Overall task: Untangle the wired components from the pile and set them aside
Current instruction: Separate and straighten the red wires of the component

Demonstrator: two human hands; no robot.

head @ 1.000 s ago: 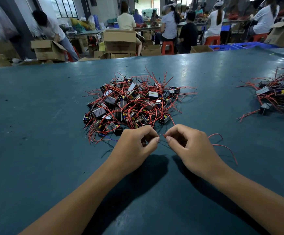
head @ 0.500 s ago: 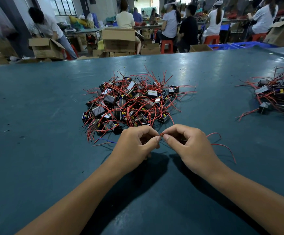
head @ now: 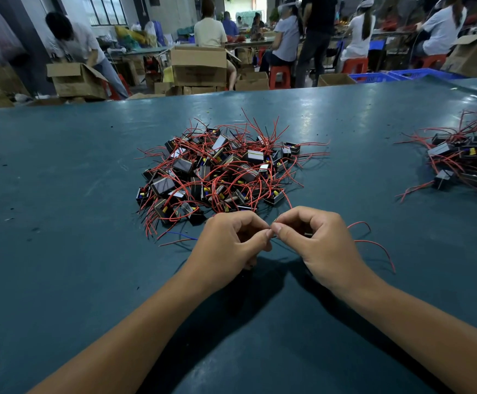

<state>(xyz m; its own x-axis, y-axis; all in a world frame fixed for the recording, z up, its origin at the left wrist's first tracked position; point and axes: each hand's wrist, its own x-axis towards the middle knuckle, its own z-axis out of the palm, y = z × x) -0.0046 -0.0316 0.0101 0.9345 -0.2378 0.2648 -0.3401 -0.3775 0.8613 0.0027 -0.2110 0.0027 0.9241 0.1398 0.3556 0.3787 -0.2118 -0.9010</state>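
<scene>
No writing, brand or label is legible on anything in view.

Room: a workshop. Beyond the far edge of the tabletop (head: 61,172), people sit on red stools (head: 280,76) at long benches; open cardboard boxes (head: 198,62) stand on the floor, blue crates (head: 407,73) at right.

Surface: the tabletop is dark teal, matte, scuffed, with glare patches toward the far side.

Main pile (head: 220,172): small black box components tangled in thin red wires, centre of the tabletop, just beyond my hands. Second pile (head: 467,163): the same parts, at the right edge, well apart from the first.

My left hand (head: 228,243) and right hand (head: 316,240) meet thumb to thumb just in front of the main pile. Grip on both sides: fingers curled, thumb and forefinger pinching a thin lead between them. A red wire (head: 373,243) loops out from under my right hand across the tabletop. The component it belongs to is hidden by my fingers; I cannot tell which hand holds it.
</scene>
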